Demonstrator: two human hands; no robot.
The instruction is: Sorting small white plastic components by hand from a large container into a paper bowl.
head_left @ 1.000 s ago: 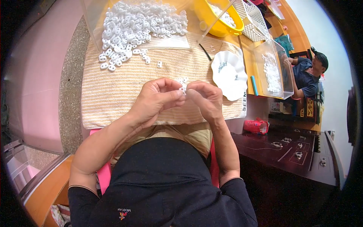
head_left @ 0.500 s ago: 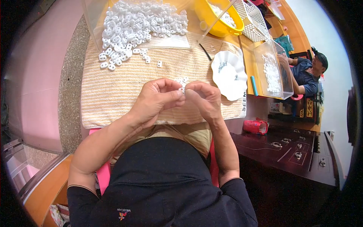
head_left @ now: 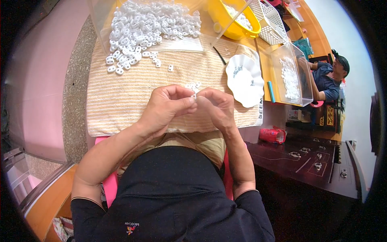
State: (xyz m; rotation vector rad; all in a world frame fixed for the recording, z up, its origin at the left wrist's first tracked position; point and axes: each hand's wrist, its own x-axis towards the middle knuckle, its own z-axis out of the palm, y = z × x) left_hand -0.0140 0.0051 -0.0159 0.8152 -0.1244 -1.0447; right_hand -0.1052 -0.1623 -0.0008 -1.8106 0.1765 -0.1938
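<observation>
My left hand (head_left: 167,108) and my right hand (head_left: 216,107) meet fingertip to fingertip over a striped beige cloth (head_left: 121,92). Between the fingertips of both sits a small white plastic piece (head_left: 194,93), mostly hidden by the fingers. A few more of the same white pieces (head_left: 193,85) lie on the cloth just beyond my fingers. Farther back a large heap of white plastic pieces (head_left: 141,24) spreads over a clear sheet, with strays (head_left: 115,66) at its near left edge.
A white scalloped dish (head_left: 244,78) lies right of my hands. Beyond it stand a clear box (head_left: 296,74) of white parts, a yellow bowl (head_left: 231,18) and a white basket (head_left: 272,20). Another person (head_left: 328,78) sits at far right. A red object (head_left: 272,135) rests by a dark table.
My hands stay pressed together over the cloth; only the fingertips have shifted slightly around the small piece.
</observation>
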